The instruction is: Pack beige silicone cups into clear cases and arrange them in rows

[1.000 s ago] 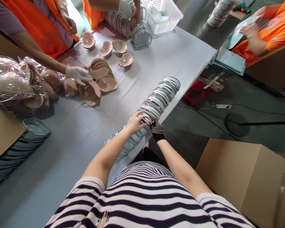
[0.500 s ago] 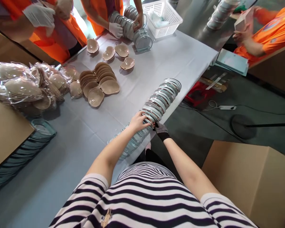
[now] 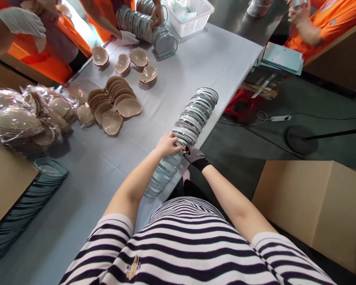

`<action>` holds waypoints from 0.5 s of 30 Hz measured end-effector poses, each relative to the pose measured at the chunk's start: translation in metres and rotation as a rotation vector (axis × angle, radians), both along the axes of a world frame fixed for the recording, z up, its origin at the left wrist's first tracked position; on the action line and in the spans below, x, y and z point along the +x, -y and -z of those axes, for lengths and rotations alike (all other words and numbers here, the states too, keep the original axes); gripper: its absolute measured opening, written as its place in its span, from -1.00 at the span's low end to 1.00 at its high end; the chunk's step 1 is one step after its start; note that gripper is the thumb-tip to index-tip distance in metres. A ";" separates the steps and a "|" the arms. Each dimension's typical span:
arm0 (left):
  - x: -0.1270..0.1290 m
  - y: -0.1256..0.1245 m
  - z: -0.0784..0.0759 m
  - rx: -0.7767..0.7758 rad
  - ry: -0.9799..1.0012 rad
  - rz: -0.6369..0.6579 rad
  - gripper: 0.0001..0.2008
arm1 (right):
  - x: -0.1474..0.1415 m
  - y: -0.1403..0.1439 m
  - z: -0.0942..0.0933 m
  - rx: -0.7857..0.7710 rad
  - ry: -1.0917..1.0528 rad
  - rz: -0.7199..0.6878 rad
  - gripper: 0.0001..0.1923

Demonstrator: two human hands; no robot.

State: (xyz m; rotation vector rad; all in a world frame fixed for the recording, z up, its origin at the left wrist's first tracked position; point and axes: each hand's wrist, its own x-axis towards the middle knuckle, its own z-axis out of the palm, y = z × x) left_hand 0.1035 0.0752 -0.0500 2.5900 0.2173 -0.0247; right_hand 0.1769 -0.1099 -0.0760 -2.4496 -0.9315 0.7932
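A long row of clear round plastic cases (image 3: 195, 114) lies on its side along the right edge of the white-covered table (image 3: 86, 166). My left hand (image 3: 167, 144), bare, grips the row from the left near its middle. My right hand (image 3: 193, 155), in a dark dotted glove, presses on the same spot from the right. The near part of the row (image 3: 161, 176) runs under my left forearm. Whether the fingers pinch one case apart from the rest is hidden.
Beige moulded cups (image 3: 115, 105) lie in piles mid-table, with bagged ones (image 3: 23, 118) at left. Co-workers in orange handle another row of cases (image 3: 142, 25) at the far end beside a white basket (image 3: 190, 14). Stacked teal cases (image 3: 32, 190) lie left; a cardboard box (image 3: 311, 206) stands right.
Both my hands stayed on the row of cases. The co-worker's white-gloved hand lifted off the beige cup pile and rose to the upper left. The view shifted slightly.
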 end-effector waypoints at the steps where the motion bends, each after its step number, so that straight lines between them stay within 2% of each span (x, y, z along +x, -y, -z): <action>1: 0.001 -0.005 0.000 -0.089 0.018 -0.044 -0.73 | -0.001 0.000 -0.003 -0.045 -0.019 -0.015 -0.66; 4: -0.014 -0.012 0.001 -0.295 0.148 -0.351 -0.69 | -0.004 0.004 -0.008 -0.056 0.048 0.011 -0.63; 6: -0.037 -0.005 0.001 -0.269 0.215 -0.478 -0.62 | -0.006 0.006 -0.010 0.056 0.197 0.017 -0.60; 9: -0.074 0.025 0.002 -0.068 0.118 -0.403 -0.44 | -0.006 -0.003 -0.009 0.206 0.374 -0.112 -0.52; 12: -0.094 0.056 0.003 0.103 -0.077 -0.277 -0.18 | -0.003 -0.024 -0.002 0.179 0.409 -0.219 -0.53; 15: -0.096 0.069 0.005 0.174 -0.155 -0.234 -0.12 | 0.003 -0.039 0.006 0.127 0.402 -0.234 -0.57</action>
